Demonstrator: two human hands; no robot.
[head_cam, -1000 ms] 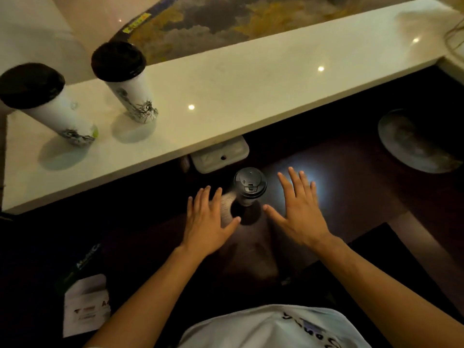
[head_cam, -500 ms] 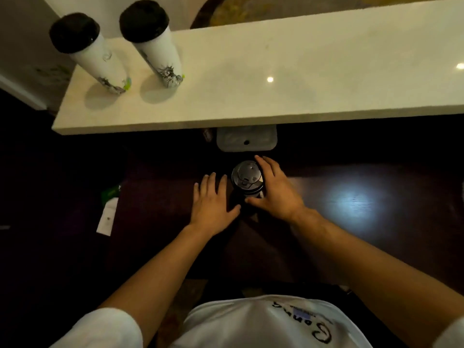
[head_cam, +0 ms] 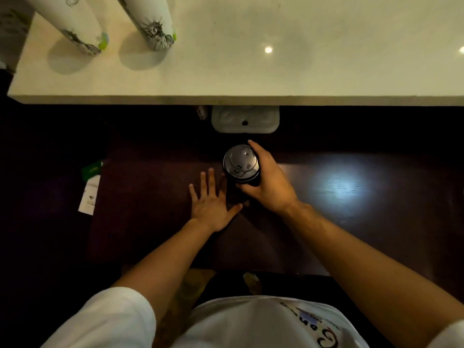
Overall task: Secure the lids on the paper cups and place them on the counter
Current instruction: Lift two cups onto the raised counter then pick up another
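A paper cup with a black lid (head_cam: 240, 163) stands on the dark lower table, seen from straight above. My right hand (head_cam: 270, 182) grips it from the right, fingers curled round its side and thumb at the near side. My left hand (head_cam: 212, 202) lies flat on the table just left of the cup, fingers straight. Two more white printed paper cups (head_cam: 80, 28) (head_cam: 153, 23) stand on the pale counter (head_cam: 251, 79) at the far left; their tops are cut off by the frame edge.
A white rectangular box (head_cam: 244, 119) sits under the counter's near edge, right behind the held cup. A green and white paper packet (head_cam: 90, 187) lies on the dark table's left edge. A bright light reflection shows on the table to the right.
My right hand has closed round the cup; a second ago both hands were spread open beside it. The cup looks raised toward the camera. The view has shifted down and closer to the counter.
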